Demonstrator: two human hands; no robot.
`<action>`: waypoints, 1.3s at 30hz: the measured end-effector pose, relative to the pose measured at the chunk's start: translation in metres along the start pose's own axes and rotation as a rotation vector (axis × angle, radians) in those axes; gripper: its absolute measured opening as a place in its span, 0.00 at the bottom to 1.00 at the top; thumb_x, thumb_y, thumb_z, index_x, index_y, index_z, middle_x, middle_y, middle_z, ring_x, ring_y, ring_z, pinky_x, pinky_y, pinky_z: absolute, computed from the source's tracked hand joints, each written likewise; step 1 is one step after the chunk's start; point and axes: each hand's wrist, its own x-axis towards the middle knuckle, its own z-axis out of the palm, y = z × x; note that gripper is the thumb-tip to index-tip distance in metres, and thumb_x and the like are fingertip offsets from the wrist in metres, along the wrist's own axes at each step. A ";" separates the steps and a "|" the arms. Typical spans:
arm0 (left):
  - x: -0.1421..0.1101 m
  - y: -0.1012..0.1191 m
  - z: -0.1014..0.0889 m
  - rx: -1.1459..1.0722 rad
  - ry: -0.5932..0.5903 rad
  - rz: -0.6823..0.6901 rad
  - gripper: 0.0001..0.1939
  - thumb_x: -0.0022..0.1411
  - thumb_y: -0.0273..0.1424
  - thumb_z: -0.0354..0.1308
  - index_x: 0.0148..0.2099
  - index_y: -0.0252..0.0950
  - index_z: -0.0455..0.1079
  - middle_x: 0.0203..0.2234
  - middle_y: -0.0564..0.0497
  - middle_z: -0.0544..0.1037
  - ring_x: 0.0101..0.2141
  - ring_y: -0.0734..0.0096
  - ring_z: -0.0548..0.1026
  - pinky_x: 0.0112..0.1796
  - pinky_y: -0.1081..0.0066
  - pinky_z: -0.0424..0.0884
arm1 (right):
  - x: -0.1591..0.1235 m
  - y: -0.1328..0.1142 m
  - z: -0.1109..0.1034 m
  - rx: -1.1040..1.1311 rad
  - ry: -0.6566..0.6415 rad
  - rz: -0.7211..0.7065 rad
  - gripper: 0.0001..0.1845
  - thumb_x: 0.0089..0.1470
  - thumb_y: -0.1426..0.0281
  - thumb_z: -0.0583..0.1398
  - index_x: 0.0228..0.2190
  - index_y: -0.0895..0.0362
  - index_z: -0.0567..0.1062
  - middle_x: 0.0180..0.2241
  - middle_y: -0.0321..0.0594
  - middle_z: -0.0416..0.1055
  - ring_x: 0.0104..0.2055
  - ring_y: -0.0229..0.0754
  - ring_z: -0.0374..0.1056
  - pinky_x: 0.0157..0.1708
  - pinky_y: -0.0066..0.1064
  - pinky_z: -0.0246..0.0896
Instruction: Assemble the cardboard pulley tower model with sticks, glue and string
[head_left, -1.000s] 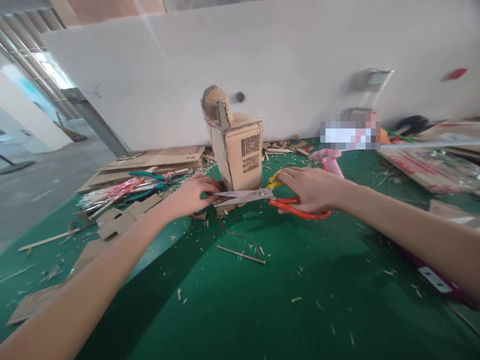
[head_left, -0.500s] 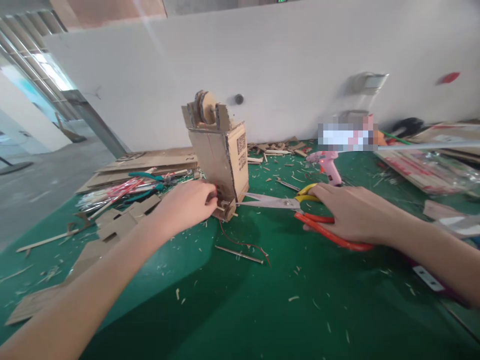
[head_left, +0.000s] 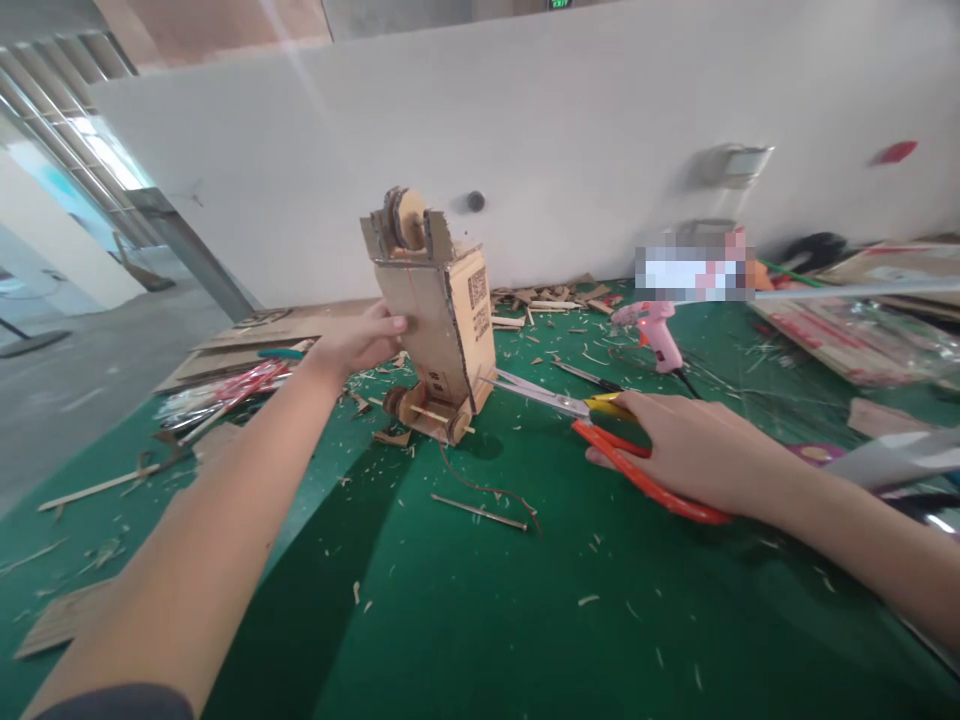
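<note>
A tall cardboard box model (head_left: pixel 424 310) stands upright on the green table. Two cardboard discs form a pulley (head_left: pixel 405 218) between flaps on its top, and a wooden stick with cardboard discs (head_left: pixel 429 412) lies across its base. My left hand (head_left: pixel 367 338) grips the box's left side, thumb on the front face and the other fingers hidden behind. In my right hand (head_left: pixel 675 440) are scissors (head_left: pixel 559 400) with red and yellow handles. Their blades are slightly apart, tips close to the box's lower right corner. A red string (head_left: pixel 487 489) trails from the base beside a nail-like metal rod (head_left: pixel 480 512).
A pink glue gun (head_left: pixel 660 335) stands behind my right hand, near a dark pen-like tool (head_left: pixel 589 376). Cardboard sheets (head_left: pixel 277 330) and wrapped sticks (head_left: pixel 232 392) lie at left. Scraps are scattered about, and a white wall (head_left: pixel 570 150) rises behind the table.
My left hand has moved up from the stick at the base to the box's left side, uncovering the discs. The scissors have shifted slightly left and their blades have closed somewhat.
</note>
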 end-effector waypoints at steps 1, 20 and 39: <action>0.004 -0.003 0.002 -0.053 -0.023 -0.027 0.35 0.37 0.44 0.69 0.49 0.35 0.69 0.47 0.42 0.76 0.52 0.45 0.69 0.50 0.52 0.67 | 0.000 -0.001 -0.001 0.002 0.002 0.004 0.34 0.47 0.37 0.47 0.32 0.54 0.70 0.35 0.46 0.74 0.31 0.52 0.70 0.26 0.37 0.57; -0.043 0.035 0.074 1.075 0.612 0.021 0.24 0.55 0.51 0.55 0.42 0.37 0.70 0.36 0.44 0.79 0.37 0.57 0.77 0.37 0.62 0.72 | -0.016 -0.007 -0.005 0.087 0.031 0.146 0.29 0.54 0.44 0.46 0.26 0.55 0.67 0.28 0.49 0.72 0.28 0.51 0.69 0.27 0.40 0.59; -0.045 0.037 0.077 1.288 0.596 0.020 0.26 0.58 0.54 0.48 0.40 0.36 0.69 0.33 0.43 0.77 0.35 0.55 0.76 0.35 0.62 0.70 | 0.006 -0.019 -0.015 -0.082 -0.023 0.058 0.22 0.54 0.50 0.48 0.27 0.56 0.64 0.29 0.47 0.72 0.28 0.51 0.70 0.24 0.36 0.54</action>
